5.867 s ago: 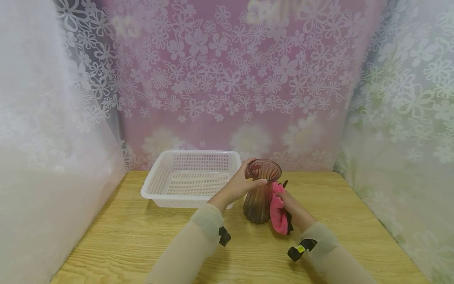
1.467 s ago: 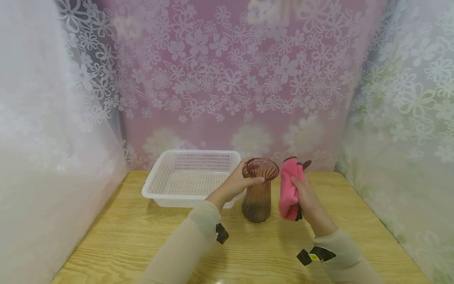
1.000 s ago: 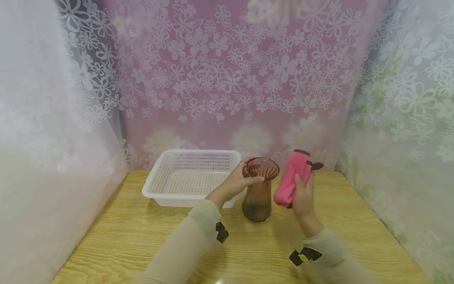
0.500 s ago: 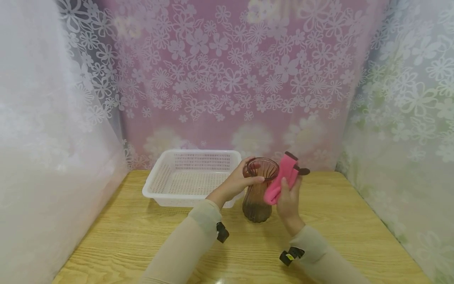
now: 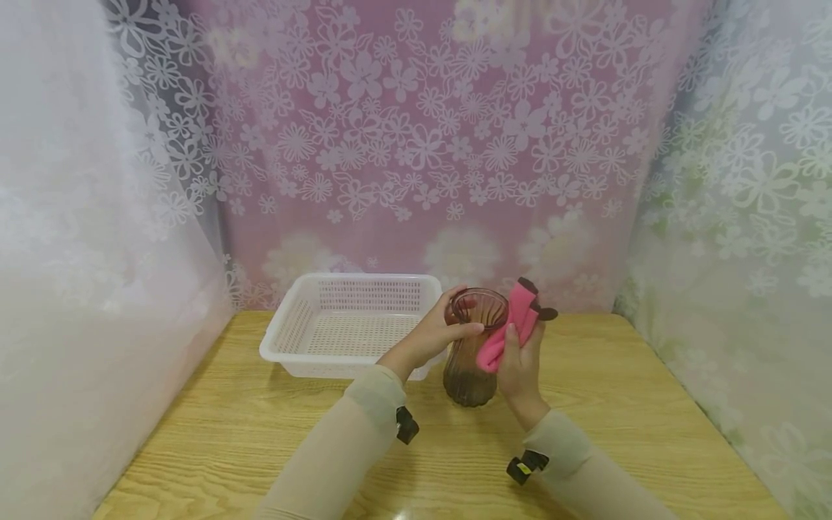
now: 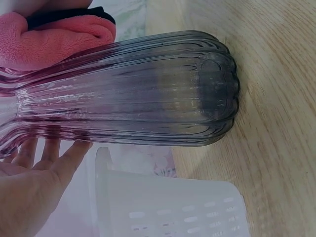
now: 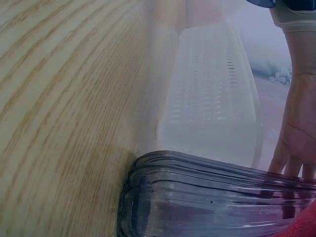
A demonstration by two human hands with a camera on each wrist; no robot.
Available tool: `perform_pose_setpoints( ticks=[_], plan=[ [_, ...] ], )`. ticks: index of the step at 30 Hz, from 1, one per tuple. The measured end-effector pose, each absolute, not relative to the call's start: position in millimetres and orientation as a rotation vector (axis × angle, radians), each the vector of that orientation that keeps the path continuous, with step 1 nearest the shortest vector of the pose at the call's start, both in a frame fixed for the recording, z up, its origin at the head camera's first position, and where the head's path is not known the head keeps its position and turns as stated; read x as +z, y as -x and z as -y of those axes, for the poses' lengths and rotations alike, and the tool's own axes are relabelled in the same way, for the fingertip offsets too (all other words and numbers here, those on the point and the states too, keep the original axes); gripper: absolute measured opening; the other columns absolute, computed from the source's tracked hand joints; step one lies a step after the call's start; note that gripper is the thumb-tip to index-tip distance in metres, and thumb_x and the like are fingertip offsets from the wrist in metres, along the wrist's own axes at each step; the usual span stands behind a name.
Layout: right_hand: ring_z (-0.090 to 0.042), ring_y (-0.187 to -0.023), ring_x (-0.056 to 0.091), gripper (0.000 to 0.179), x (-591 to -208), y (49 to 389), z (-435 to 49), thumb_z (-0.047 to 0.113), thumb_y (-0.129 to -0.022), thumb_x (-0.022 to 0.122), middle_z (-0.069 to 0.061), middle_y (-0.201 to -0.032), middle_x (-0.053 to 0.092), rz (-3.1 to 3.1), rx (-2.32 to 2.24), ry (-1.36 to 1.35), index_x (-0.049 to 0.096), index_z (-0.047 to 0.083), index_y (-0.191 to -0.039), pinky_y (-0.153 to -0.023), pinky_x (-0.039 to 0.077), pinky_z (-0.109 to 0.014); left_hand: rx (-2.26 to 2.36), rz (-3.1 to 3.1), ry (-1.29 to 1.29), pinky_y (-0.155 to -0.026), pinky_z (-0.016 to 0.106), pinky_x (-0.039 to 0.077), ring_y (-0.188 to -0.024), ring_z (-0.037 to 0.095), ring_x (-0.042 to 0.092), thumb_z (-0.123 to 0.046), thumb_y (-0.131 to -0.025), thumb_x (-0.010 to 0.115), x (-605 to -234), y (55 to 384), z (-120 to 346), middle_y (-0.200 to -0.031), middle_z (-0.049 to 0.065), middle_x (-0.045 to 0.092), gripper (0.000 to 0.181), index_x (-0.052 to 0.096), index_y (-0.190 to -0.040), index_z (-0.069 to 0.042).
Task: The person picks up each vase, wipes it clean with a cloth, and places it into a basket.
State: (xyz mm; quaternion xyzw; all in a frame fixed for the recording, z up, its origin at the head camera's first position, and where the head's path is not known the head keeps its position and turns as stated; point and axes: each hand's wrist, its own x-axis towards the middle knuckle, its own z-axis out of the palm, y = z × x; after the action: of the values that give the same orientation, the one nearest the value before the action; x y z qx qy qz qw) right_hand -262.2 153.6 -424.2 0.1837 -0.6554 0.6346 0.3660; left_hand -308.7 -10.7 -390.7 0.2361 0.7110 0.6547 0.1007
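Observation:
A ribbed, tinted glass vase [image 5: 469, 386] with a flared rim stands upright on the table. My left hand [image 5: 425, 338] grips its neck from the left, thumb across the front just under the rim. In my right hand [image 5: 520, 372] is a folded pink cloth [image 5: 500, 347] with dark brown edging, held at the right side of the neck. The left wrist view has the cloth [image 6: 64, 42] lying along the upper side of the glass [image 6: 133, 94]. From the right wrist, the vase [image 7: 197, 207] shows with the left hand's fingers behind it; my right hand is out of that view.
A white slotted plastic basket [image 5: 351, 368] stands to the left of the vase, close behind the left hand. The wood-grain table [image 5: 260, 448] ends at a pink flowered curtain [image 5: 416, 180], with pale curtains along both sides.
The right hand has brought the cloth left, from apart in the air to the vase's neck. Almost six seconds ago it was lower on the vase's side. The left hand keeps its hold.

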Motion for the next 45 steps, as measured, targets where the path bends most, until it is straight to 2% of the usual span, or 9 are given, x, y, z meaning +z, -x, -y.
perform_pose_setpoints(
  ticks=[5, 12, 20, 28, 35, 45],
  plan=[
    [-0.007, -0.077, 0.05, 0.041, -424.9, 261.9, -153.4, -0.002, -0.105, 0.035, -0.009, -0.094, 0.046, 1.686, 1.636, -0.48, 0.021, -0.015, -0.141, -0.072, 0.043, -0.016, 1.938, -2.102, -0.7, -0.105, 0.041, 0.044, -0.133, 0.023, 0.048, -0.021, -0.093, 0.072, -391.3, 308.8, 10.0, -0.149, -0.001, 0.047, 0.086, 0.018, -0.16, -0.024],
    [-0.007, -0.077, 0.051, 0.035, -443.3, 280.1, -159.4, 0.005, -0.107, 0.035, -0.005, -0.094, 0.048, 1.708, 1.683, -0.423, 0.026, -0.004, -0.14, -0.07, 0.044, -0.018, 1.944, -2.097, -0.716, -0.104, 0.04, 0.045, -0.132, 0.023, 0.049, -0.021, -0.093, 0.072, -391.0, 309.8, 10.9, -0.149, 0.0, 0.047, 0.086, 0.018, -0.16, -0.023],
    [-0.007, -0.08, 0.05, 0.034, -420.4, 260.3, -153.2, 0.003, -0.107, 0.034, -0.009, -0.099, 0.047, 1.784, 1.697, -0.391, 0.026, -0.012, -0.136, -0.072, 0.042, -0.017, 1.949, -2.089, -0.72, -0.104, 0.039, 0.045, -0.132, 0.022, 0.049, -0.02, -0.093, 0.072, -393.2, 312.9, 11.5, -0.149, -0.002, 0.047, 0.086, 0.018, -0.16, -0.025],
    [-0.007, -0.073, 0.051, 0.03, -415.6, 256.3, -153.0, 0.002, -0.106, 0.033, -0.008, -0.09, 0.05, 1.869, 1.728, -0.326, 0.029, -0.012, -0.133, -0.066, 0.043, -0.018, 1.949, -2.095, -0.709, -0.105, 0.04, 0.044, -0.135, 0.026, 0.047, -0.021, -0.093, 0.072, -394.0, 311.7, 10.8, -0.149, -0.001, 0.046, 0.086, 0.018, -0.159, -0.026],
    [-0.006, -0.077, 0.05, 0.033, -416.0, 255.5, -153.6, 0.001, -0.106, 0.033, -0.007, -0.093, 0.049, 1.901, 1.716, -0.307, 0.029, -0.013, -0.136, -0.069, 0.042, -0.017, 1.941, -2.102, -0.699, -0.106, 0.041, 0.043, -0.134, 0.024, 0.047, -0.02, -0.094, 0.072, -392.6, 308.1, 10.9, -0.15, -0.002, 0.046, 0.086, 0.017, -0.16, -0.024],
    [-0.01, -0.079, 0.052, 0.037, -443.2, 282.2, -164.6, 0.009, -0.108, 0.034, -0.009, -0.095, 0.051, 1.945, 1.752, -0.27, 0.03, 0.0, -0.143, -0.071, 0.044, -0.02, 1.96, -2.096, -0.717, -0.105, 0.041, 0.044, -0.134, 0.023, 0.047, -0.019, -0.094, 0.071, -392.7, 309.7, 10.3, -0.15, -0.001, 0.047, 0.086, 0.017, -0.16, -0.021]
  ],
)
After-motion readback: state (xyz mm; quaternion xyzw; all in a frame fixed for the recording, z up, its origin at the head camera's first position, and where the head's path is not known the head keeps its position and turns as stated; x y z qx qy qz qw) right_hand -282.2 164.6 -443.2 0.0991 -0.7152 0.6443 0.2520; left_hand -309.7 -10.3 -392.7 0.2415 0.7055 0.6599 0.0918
